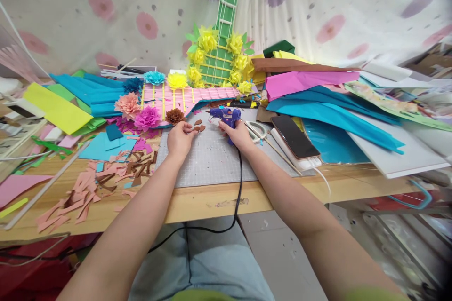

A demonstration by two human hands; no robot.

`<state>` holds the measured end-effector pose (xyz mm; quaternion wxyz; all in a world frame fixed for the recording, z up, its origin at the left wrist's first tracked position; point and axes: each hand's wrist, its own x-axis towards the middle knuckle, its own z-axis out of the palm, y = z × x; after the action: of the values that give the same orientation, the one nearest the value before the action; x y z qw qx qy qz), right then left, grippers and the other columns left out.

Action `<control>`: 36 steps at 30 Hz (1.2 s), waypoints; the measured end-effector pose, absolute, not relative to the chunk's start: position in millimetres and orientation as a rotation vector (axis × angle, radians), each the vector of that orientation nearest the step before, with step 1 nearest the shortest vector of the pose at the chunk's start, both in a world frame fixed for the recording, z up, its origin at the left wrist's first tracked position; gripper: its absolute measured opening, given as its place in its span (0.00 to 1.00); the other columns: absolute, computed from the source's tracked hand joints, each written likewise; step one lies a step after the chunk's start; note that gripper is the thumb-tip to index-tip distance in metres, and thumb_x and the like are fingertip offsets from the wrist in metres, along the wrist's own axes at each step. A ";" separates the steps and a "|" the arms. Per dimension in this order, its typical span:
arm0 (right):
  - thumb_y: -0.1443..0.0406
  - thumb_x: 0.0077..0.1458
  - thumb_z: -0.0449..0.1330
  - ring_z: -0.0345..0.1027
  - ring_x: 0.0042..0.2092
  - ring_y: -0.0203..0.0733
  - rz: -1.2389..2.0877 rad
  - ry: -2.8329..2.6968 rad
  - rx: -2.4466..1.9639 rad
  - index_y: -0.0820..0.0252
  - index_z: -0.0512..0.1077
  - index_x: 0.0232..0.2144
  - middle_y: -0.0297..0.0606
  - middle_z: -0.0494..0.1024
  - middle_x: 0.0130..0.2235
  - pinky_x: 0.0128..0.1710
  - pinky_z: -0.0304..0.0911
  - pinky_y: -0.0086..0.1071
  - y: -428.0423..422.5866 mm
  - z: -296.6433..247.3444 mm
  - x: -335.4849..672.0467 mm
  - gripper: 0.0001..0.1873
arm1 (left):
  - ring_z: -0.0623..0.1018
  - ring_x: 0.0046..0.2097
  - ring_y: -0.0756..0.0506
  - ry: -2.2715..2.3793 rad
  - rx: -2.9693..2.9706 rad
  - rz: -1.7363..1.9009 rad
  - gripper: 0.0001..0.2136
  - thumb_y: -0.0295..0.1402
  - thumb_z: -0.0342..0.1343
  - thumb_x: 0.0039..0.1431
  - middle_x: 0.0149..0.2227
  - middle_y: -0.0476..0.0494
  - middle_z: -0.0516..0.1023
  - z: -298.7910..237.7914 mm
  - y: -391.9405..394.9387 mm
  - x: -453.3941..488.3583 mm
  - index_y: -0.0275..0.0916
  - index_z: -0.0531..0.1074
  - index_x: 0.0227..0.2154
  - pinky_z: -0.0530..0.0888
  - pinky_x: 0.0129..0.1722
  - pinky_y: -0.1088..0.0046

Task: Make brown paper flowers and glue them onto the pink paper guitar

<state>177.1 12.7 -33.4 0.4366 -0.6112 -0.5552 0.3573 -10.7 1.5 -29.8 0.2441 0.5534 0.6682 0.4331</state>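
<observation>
My right hand (pixel 238 135) is wrapped round the handle of a blue hot glue gun (pixel 226 114), whose nozzle points left over the grey cutting mat (pixel 208 169). Its black cord (pixel 240 183) drops over the table edge. My left hand (pixel 181 142) is closed, thumb and fingers together, beside small brown paper petals (pixel 199 128) on the mat. What it pinches, if anything, is hidden. Just behind these fingers sits a brown paper flower (pixel 174 115), at the lower edge of a pink guitar-shaped piece (pixel 169 96) decorated with paper flowers.
Paper scraps (pixel 79 193) cover the table at left, near blue paper sheets (pixel 106 146). White-handled scissors (pixel 257 130), a wooden stick (pixel 282 155) and a phone (pixel 295 135) lie right. Behind stands a green guitar neck (pixel 226 14) with yellow flowers; coloured paper (pixel 318 84) is stacked right.
</observation>
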 end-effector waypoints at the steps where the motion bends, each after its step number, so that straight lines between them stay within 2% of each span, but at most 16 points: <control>1: 0.51 0.48 0.60 0.70 0.27 0.36 0.887 -1.386 -1.524 0.62 0.72 0.34 0.39 0.78 0.33 0.32 0.68 0.33 12.3 -33.2 177.0 0.20 | 0.75 0.32 0.47 1.834 1.513 1.179 0.09 0.31 0.64 0.43 0.28 0.49 0.77 -29.0 1.0 -10.3 0.40 0.69 0.27 0.67 0.34 0.71; 10: 0.51 0.49 0.59 0.72 0.31 0.39 0.847 -1.469 -1.541 0.60 0.73 0.34 0.39 0.79 0.34 0.36 0.69 0.35 7.0 -25.6 177.5 0.19 | 0.75 0.33 0.46 1.943 1.545 1.148 0.11 0.32 0.65 0.42 0.29 0.49 0.76 -26.3 -1.2 -11.4 0.40 0.70 0.30 0.66 0.35 0.71; 15: 0.51 0.49 0.59 0.70 0.28 0.38 0.873 -1.461 -1.552 0.60 0.72 0.32 0.39 0.78 0.32 0.34 0.68 0.35 6.1 -24.3 177.9 0.18 | 0.75 0.33 0.45 1.946 1.558 1.151 0.10 0.35 0.64 0.43 0.30 0.47 0.77 -27.2 -0.6 -12.8 0.40 0.71 0.29 0.67 0.35 0.70; 20: 0.49 0.49 0.58 0.69 0.27 0.37 0.868 -1.468 -1.543 0.60 0.72 0.33 0.38 0.78 0.32 0.33 0.68 0.34 7.3 -28.3 179.7 0.20 | 0.77 0.35 0.44 1.925 1.589 1.169 0.04 0.33 0.56 0.51 0.32 0.44 0.78 -29.5 -0.8 -15.7 0.40 0.72 0.31 0.68 0.37 0.70; 28: 0.50 0.49 0.60 0.69 0.25 0.36 0.955 -1.430 -1.476 0.60 0.71 0.33 0.39 0.78 0.31 0.31 0.69 0.35 10.1 -34.7 179.3 0.20 | 0.76 0.32 0.46 1.972 1.586 1.240 0.05 0.32 0.58 0.50 0.30 0.46 0.78 -25.8 -5.5 -21.0 0.41 0.72 0.31 0.68 0.35 0.70; 32: 0.53 0.48 0.61 0.69 0.27 0.35 1.049 -1.350 -1.345 0.60 0.70 0.31 0.40 0.78 0.33 0.27 0.66 0.32 8.9 -31.3 176.4 0.16 | 0.75 0.30 0.48 1.839 1.478 1.378 0.06 0.33 0.60 0.48 0.28 0.48 0.77 -19.6 -10.7 -16.7 0.39 0.72 0.30 0.69 0.32 0.73; 36: 0.53 0.45 0.63 0.66 0.26 0.32 1.222 -1.288 -1.175 0.60 0.69 0.32 0.39 0.78 0.35 0.21 0.60 0.27 3.8 -23.1 177.6 0.18 | 0.73 0.26 0.50 1.612 1.253 1.387 0.07 0.35 0.60 0.46 0.26 0.47 0.76 -18.3 -15.2 -10.3 0.38 0.73 0.28 0.65 0.21 0.78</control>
<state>177.6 3.8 -23.1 0.4849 -0.4826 -0.5293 0.5019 -10.3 -15.2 -18.3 0.3304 0.4790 0.6166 0.5303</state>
